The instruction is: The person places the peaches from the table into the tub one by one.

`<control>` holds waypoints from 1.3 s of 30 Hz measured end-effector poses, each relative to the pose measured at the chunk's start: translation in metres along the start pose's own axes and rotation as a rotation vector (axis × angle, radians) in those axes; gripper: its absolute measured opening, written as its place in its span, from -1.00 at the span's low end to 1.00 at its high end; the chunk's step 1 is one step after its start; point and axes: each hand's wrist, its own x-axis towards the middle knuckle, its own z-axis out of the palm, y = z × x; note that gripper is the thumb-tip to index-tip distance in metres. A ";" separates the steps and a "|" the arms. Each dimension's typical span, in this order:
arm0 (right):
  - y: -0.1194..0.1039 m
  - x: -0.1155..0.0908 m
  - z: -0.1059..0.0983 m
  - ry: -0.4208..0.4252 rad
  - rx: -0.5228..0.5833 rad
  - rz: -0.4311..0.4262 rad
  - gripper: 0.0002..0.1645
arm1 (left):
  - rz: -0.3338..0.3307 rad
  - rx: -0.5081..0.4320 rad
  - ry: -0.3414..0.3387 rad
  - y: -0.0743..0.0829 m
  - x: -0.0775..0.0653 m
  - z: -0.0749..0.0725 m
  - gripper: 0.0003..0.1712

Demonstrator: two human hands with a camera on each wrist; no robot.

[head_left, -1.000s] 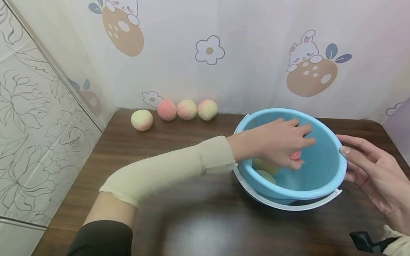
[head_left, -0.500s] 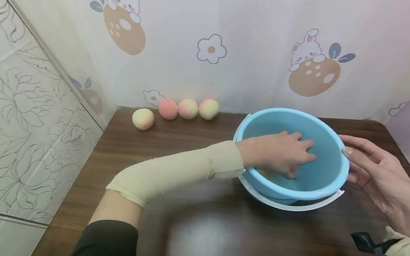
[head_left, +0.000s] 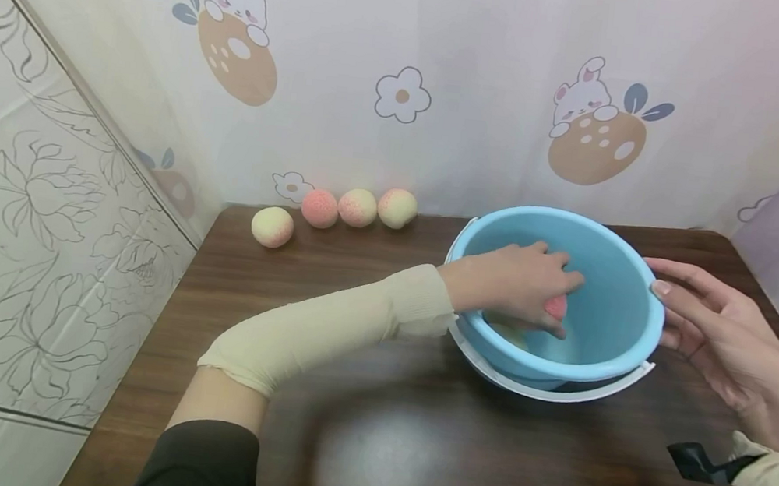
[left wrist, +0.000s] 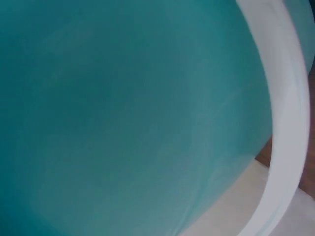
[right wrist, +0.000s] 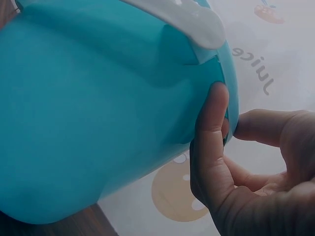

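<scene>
My left hand (head_left: 522, 283) is inside a light blue bucket (head_left: 611, 311) in the head view, holding a pink peach-like ball (head_left: 556, 307) between thumb and fingers. Most of that ball is hidden by the hand. Beneath, part of a pale yellow ball (head_left: 509, 334) shows at the bottom of the bucket. On the other side, my right hand (head_left: 732, 339) pinches the bucket's rim, with the thumb on the lip; the right wrist view shows its fingers (right wrist: 211, 128) against the outer wall. The left wrist view shows only the bucket wall and its white handle (left wrist: 288, 113).
Several peach-like balls, pink and pale yellow, including a pink one (head_left: 319, 209) and a yellow one (head_left: 273, 227), sit along the back left of the dark wooden table (head_left: 371, 429). Behind is a curtain (head_left: 475, 87) with rabbit prints. A floral panel (head_left: 30, 240) borders the left.
My left hand dipped deeper into the bucket, then came slightly back left, with the pink ball showing more now. The right hand stays on the rim.
</scene>
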 end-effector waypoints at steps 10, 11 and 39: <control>0.001 0.000 0.001 0.017 0.006 0.005 -0.48 | -0.043 -0.043 -0.009 0.000 -0.008 -0.002 -0.04; 0.001 0.000 0.001 0.016 0.007 0.005 -0.48 | -0.038 -0.043 -0.007 0.000 -0.008 -0.002 -0.04; 0.002 0.000 0.000 -0.012 0.004 -0.014 -0.46 | 0.199 -0.038 -0.106 0.021 0.006 -0.006 -0.18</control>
